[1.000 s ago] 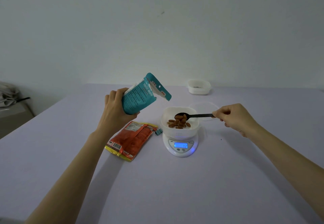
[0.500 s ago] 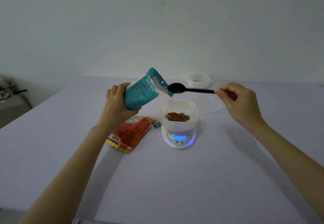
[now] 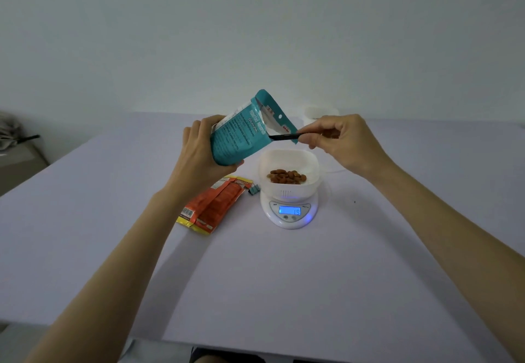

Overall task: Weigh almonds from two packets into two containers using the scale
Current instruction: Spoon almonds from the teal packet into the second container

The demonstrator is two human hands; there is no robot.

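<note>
Your left hand (image 3: pixel 203 149) grips the tilted teal packet (image 3: pixel 241 132). Your right hand (image 3: pixel 341 141) pinches the black spoon (image 3: pixel 285 136), its bowl inside the packet's mouth, above the container (image 3: pixel 288 175) on the scale (image 3: pixel 289 212).

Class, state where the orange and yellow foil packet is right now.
In the head view, the orange and yellow foil packet lies flat on the table, left of the white digital scale, below the left hand holding the teal pouch.

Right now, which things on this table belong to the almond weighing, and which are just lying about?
In use:
- teal almond packet, in left hand
- black spoon, in right hand
- white plastic container holding almonds
- white digital scale
- orange packet
- second white container

Lying about:
- small teal binder clip
- grey bundle, far left
</note>
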